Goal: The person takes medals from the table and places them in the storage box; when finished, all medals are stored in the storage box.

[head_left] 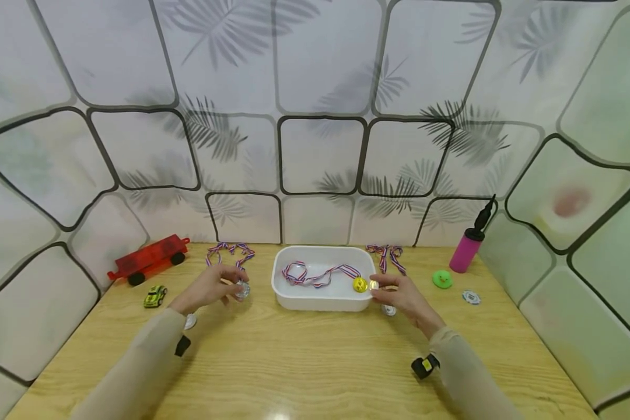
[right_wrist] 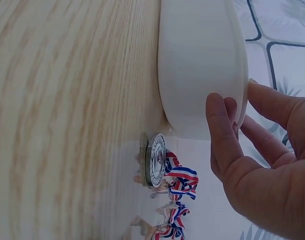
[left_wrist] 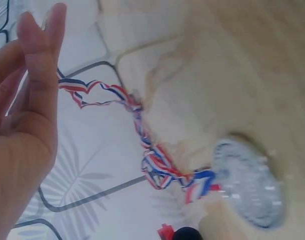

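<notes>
My left hand [head_left: 217,286] is raised over the table left of the white tray [head_left: 320,304], pinching a silver disc [head_left: 244,289] at its fingertips. Most of that disc is hidden in the left wrist view. Below that wrist lies a silver medal [left_wrist: 247,182] with a red, white and blue ribbon [left_wrist: 157,167]. At the tray's right rim, my right hand [head_left: 404,296] pinches a small pale-gold disc [head_left: 374,285]. Inside the tray lies a gold medal [head_left: 360,284] on a striped ribbon [head_left: 315,280]. Another silver medal [right_wrist: 156,160] is beneath the right hand.
On the left are a red toy trailer [head_left: 149,259] and a yellow-green toy car [head_left: 155,296]. To the right stand a pink hand pump [head_left: 466,252], a green rubber duck [head_left: 442,279] and a poker chip [head_left: 471,297]. A patterned backdrop [head_left: 315,151] rises behind the table.
</notes>
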### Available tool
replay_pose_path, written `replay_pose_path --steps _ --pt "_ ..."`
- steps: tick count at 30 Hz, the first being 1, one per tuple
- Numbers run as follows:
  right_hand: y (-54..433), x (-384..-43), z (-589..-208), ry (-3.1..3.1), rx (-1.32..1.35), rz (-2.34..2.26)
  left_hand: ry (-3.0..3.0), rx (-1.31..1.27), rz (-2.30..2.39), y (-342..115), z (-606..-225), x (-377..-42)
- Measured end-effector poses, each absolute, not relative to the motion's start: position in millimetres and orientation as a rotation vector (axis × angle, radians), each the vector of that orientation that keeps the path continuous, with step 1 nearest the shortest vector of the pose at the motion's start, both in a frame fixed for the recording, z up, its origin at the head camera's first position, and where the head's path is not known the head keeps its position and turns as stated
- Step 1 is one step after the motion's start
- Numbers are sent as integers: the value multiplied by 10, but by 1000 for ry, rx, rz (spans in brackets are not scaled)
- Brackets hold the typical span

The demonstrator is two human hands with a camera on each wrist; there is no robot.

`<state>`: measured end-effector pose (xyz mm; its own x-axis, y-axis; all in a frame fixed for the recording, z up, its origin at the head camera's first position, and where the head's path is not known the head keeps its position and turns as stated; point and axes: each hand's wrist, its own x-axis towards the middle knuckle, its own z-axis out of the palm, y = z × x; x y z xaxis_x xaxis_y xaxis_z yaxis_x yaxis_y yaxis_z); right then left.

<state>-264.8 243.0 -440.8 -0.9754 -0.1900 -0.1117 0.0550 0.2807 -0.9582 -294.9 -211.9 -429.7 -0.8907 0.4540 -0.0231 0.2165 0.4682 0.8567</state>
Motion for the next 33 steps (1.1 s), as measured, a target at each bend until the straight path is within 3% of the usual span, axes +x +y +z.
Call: replay_pose_path --steps 33 --pt "2394 -2636 -4396 2356 -108 -1762 2621 677 1666 -1906 -3632 -3245"
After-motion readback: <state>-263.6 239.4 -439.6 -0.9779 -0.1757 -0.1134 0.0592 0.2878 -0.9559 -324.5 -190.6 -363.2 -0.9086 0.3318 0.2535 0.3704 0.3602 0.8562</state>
